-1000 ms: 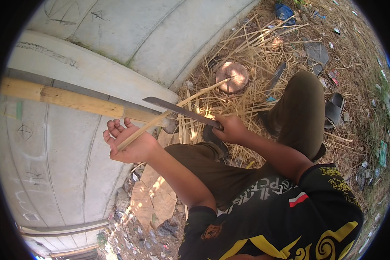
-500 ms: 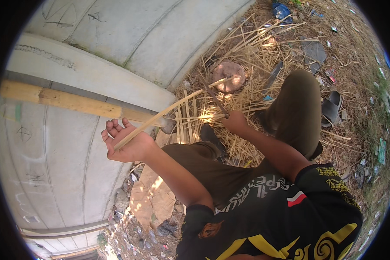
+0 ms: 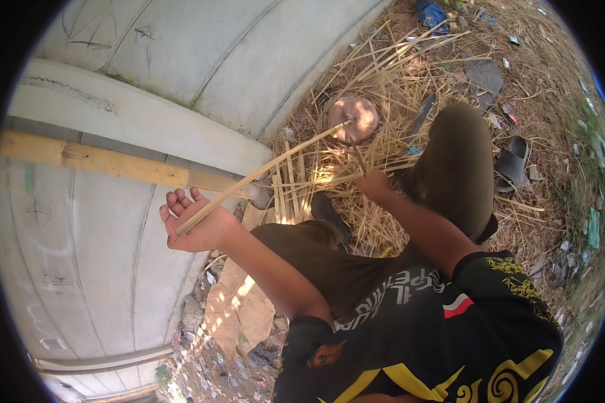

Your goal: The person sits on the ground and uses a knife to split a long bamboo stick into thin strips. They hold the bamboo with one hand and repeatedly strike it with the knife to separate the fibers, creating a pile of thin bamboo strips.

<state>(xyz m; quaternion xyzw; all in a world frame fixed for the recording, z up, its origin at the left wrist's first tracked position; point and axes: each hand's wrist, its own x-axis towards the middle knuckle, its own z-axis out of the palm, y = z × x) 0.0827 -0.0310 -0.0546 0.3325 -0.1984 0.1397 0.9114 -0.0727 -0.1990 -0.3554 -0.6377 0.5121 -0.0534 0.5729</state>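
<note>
A long pale bamboo strip (image 3: 262, 169) slants from my left hand to a round block (image 3: 353, 119), where its far end meets the top. My left hand (image 3: 198, 220) is turned palm up, the near end of the strip held across the palm with the fingers half curled. My right hand (image 3: 375, 186) is closed round the handle of a knife (image 3: 357, 156). Its narrow dark blade points toward the block, close to the strip's far end. Most of the handle is hidden by my fingers.
Loose bamboo strips (image 3: 383, 64) and shavings cover the ground round the block. A wall of grey panels (image 3: 175, 60) stands on the left, with a bamboo pole (image 3: 114, 161) along it. A dark sandal (image 3: 512, 163) lies right of my knee (image 3: 454, 154); cardboard (image 3: 232, 309) lies below my left arm.
My right hand has moved slightly up and right, and the knife blade has swung from left of the block to its near edge. My left hand and the strip have barely moved.
</note>
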